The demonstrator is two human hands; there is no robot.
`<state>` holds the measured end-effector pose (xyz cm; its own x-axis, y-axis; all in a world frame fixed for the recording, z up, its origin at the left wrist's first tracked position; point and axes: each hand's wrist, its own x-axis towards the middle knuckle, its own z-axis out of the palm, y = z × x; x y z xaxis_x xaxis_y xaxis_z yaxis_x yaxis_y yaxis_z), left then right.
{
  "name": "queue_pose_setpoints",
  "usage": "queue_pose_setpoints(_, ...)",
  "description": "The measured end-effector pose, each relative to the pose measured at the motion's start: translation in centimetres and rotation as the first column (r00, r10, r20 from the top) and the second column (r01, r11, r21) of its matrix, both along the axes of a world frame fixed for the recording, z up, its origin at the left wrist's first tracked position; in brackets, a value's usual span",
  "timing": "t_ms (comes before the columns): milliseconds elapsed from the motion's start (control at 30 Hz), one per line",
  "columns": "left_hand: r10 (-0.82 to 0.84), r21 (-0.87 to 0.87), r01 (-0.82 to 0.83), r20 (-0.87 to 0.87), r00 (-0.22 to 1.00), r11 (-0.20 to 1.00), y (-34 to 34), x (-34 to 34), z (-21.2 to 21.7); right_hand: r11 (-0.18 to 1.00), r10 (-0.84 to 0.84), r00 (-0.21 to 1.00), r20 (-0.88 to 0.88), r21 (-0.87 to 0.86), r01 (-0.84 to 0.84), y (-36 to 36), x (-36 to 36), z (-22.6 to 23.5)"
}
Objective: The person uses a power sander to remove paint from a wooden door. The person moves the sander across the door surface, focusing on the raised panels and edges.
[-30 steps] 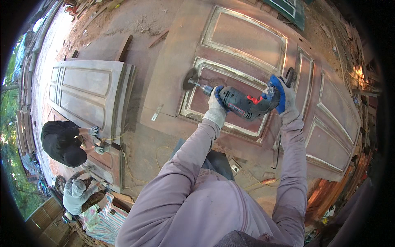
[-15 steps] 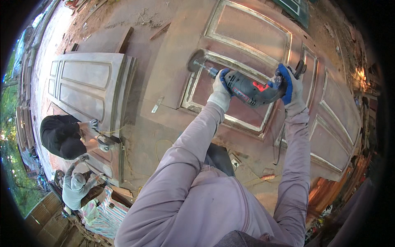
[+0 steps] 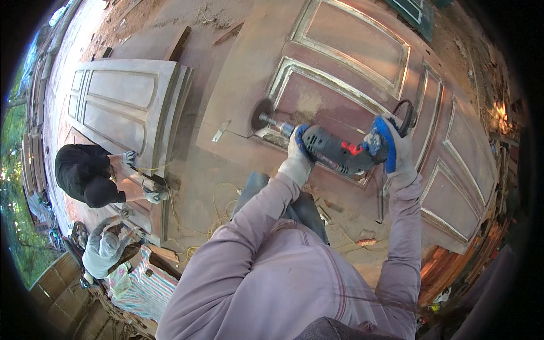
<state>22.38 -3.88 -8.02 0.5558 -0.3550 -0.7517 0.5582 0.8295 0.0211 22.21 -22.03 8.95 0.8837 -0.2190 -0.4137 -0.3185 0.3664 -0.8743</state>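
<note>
In both gloved hands I hold a dark power drill with a red switch. My left hand is wrapped round its front end, just behind the chuck. My right hand is closed on the rear handle, where a black cord loops up. A round, dark abrasive wheel is fitted in the chuck, slightly blurred. It sits at the near left corner of a panel's moulding on a brown wooden door; whether it touches the wood I cannot tell. Pale, worn strips line the mouldings, and dust lies on the recessed panel.
At left, a person in black and a person in grey bend over stacked panelled doors. A metal hinge marks my door's left edge. Yellow cord and a brick piece lie near my legs.
The drill and its wheel have come toward me, down along the left side of the moulding. My view has shifted slightly. The black-clad person's nearer hand has moved along the door edge.
</note>
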Motion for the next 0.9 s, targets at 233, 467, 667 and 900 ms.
queue_pose_setpoints(233, 0.009, -0.061, 0.000, 0.150, 0.989, 0.998, 0.0, 1.7, -0.5, 0.997, 0.047, 0.996, 0.069, 0.055, -0.051, 0.0, 0.5, -0.4)
queue_pose_setpoints(467, -0.085, -0.049, 0.087, 0.025, 0.996, 0.995, -0.1, 0.4, 0.9, 0.983, 0.015, 1.000, -0.007, -0.181, -0.016, -0.4, 1.2, -0.5)
queue_pose_setpoints(667, -0.047, -0.064, 0.076, 0.367, 0.929, 0.995, -4.4, 9.5, -2.8, 0.997, -0.014, 0.996, 0.085, -0.072, 0.020, -1.5, 6.5, 1.3)
queue_pose_setpoints(900, 0.004, -0.101, 0.019, 0.219, 0.976, 0.995, -3.4, 7.2, -1.2, 0.995, -0.006, 0.998, 0.064, -0.102, 0.013, -1.1, 4.9, 1.4)
